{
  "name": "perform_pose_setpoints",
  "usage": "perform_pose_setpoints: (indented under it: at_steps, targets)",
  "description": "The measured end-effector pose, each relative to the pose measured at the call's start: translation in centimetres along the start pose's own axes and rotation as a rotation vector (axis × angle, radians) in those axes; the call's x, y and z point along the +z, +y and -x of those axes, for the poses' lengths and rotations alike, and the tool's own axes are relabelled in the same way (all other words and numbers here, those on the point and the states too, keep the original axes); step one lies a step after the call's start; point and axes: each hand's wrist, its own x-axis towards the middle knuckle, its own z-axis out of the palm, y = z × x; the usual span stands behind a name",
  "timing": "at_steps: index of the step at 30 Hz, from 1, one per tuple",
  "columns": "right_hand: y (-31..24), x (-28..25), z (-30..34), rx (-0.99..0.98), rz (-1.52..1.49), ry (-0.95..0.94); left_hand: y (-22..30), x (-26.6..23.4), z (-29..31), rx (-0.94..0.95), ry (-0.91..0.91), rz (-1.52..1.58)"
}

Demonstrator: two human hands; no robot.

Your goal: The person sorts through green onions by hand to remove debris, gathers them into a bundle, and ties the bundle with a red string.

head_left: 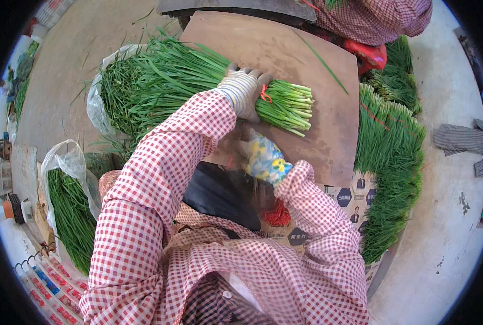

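A long bundle of garlic chives [182, 76] lies across the brown board [328, 149], pale cut stems to the right and green leaf tips to the left. My left hand [244, 92], in a striped, grey-fingered glove, is closed over the bundle from above. Just right of those fingers, a red tie [266, 94] circles the stems. Below the bundle, by the board's near edge, is my right hand [263, 156] in a blue and yellow patterned covering. Motion smears its fingers, so their pose is unclear. Near my lap hangs a bunch of red ties [277, 214].
Stacked chive bundles [390, 168] line the right side. At left stands a clear plastic bag [65, 157] holding more chives [71, 216]. Another plastic sheet [98, 103] lies under the leaf tips. Across the board, a person's checked sleeve [371, 21] shows beside a red object [367, 54].
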Motion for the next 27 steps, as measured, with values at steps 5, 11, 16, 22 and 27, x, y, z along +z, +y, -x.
perform_pose_setpoints:
  at_steps: [5,11,16,22,27]
  targets:
    - [1.9,2.4,-1.3,0.234,0.076,-0.180,-0.2,-0.7,0.1,-0.059,-0.034,0.035]
    - [-1.2,-0.4,1.1,0.282,0.008,0.222,0.4,-1.0,0.7,-0.096,-0.036,0.067]
    - [-4.4,2.3,6.0,0.250,-0.053,0.451,0.5,-0.4,1.5,-0.089,0.026,0.076]
    - [-5.4,-6.1,2.0,0.239,-0.201,0.623,0.4,-0.1,1.6,-0.083,0.018,0.119]
    - [-1.5,-10.8,-1.4,0.568,-0.174,0.346,0.2,0.0,1.5,-0.078,0.065,0.145]
